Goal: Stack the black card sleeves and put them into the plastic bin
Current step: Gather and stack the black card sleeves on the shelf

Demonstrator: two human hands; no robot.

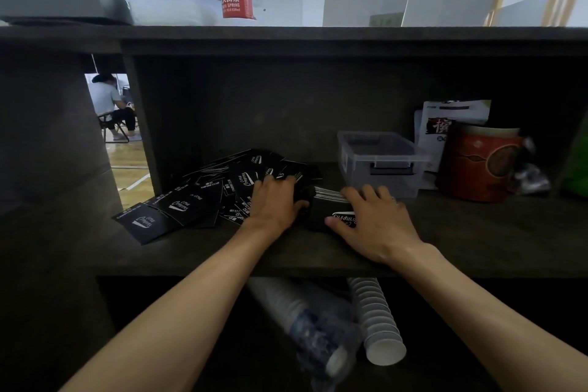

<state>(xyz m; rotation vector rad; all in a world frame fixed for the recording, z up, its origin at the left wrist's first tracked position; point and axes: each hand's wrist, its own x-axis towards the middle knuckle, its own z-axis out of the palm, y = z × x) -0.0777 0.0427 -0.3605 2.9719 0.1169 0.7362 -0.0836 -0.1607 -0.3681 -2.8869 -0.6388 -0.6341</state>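
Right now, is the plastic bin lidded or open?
Open. The plastic bin has no lid on it; its rim is bare and the far inner wall shows through the top. No sleeves visible inside.

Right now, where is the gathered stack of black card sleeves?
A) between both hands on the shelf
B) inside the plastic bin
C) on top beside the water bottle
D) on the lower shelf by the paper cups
A: the left hand and right hand grip the stack on the shelf, in front of the plastic bin.
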